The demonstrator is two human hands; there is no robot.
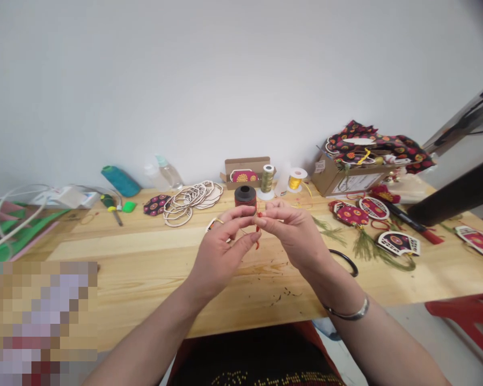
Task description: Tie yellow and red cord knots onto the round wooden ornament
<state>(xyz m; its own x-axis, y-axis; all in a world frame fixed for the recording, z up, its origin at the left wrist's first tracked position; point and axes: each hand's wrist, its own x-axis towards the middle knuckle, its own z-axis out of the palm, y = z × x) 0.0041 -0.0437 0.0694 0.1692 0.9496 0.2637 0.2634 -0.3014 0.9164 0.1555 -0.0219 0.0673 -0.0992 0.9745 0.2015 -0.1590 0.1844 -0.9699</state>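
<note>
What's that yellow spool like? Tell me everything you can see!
The yellow spool stands upright on the table, near the wall. Shiny-looking yellow thread is wound between its round white ends, and a loose strand trails off rightward. Neither the left hand nor the right hand touches it.

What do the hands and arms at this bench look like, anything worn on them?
The left hand wears a thin gold-coloured ring; the right hand shows none. A silver-coloured open bangle circles the right wrist. Both forearms are sleeveless, and no gloves cover the hands.
</note>
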